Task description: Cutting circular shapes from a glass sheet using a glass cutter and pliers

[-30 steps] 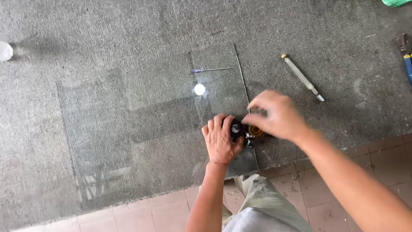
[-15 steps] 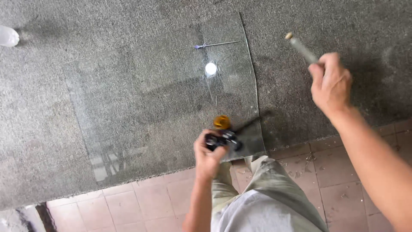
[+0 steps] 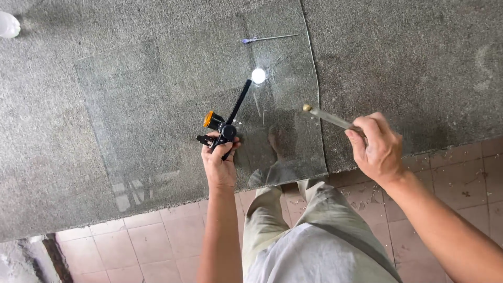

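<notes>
A clear glass sheet (image 3: 157,105) lies flat on a grey carpeted tabletop (image 3: 408,63). My left hand (image 3: 219,162) grips a black circle cutter (image 3: 226,123) with an orange knob, held over the glass, its bar pointing up-right toward a bright light reflection. My right hand (image 3: 376,149) holds a thin metal glass cutter (image 3: 327,117) with a brass tip, angled toward the right part of the sheet. A small thin metal tool with a blue end (image 3: 268,38) rests on the far side of the glass.
A white rounded object (image 3: 8,24) sits at the far left edge of the tabletop. Below the table's front edge is a reddish tiled floor (image 3: 157,246). My legs in light trousers (image 3: 309,230) stand close against the table.
My right hand picked the metal glass cutter off the carpet and brought it left over the glass. My left hand lifted the circle cutter and moved it up onto the sheet.
</notes>
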